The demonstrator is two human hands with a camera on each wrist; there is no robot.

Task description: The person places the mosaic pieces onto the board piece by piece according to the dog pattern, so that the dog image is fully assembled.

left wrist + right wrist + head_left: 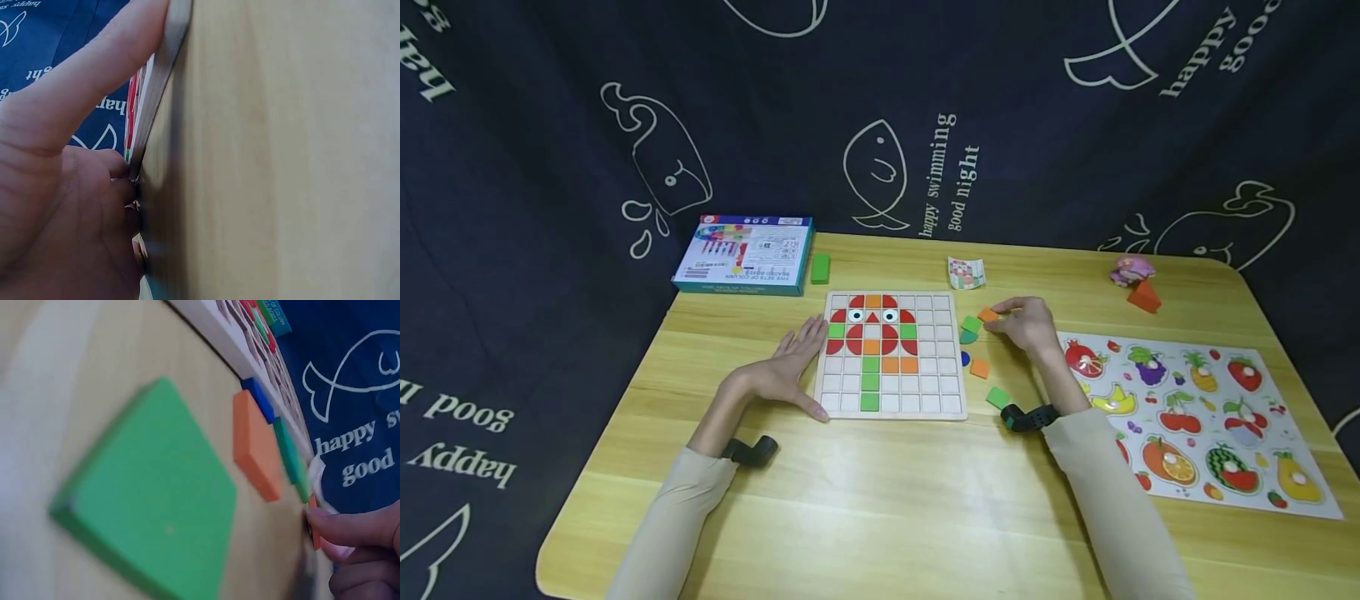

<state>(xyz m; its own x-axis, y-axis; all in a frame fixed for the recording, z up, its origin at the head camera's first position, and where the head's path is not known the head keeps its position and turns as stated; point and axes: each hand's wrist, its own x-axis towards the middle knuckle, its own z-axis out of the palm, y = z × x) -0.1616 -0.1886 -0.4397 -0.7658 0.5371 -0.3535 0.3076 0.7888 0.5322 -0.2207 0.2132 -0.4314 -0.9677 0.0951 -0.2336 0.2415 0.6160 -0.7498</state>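
Note:
A square wooden grid board [929, 385] lies on the table, with red, orange and green tiles forming a picture with two eyes in it. My left hand [782, 371] rests along the board's left edge, thumb at the near corner and fingers spread. In the left wrist view, the thumb touches the board's side [159, 87]. Right of the board, my right hand [1028, 325] pinches an orange square tile [988, 315] between thumb and finger. Beside it lie a green tile [972, 324] and a teal rounded tile [968, 337].
Nearer me lie a blue piece [966, 358], an orange tile [980, 368] and a green tile [997, 397]. A small picture card [966, 273], a box [743, 257] and a green block [820, 269] sit behind. A fruit puzzle sheet [1210, 458] is at right.

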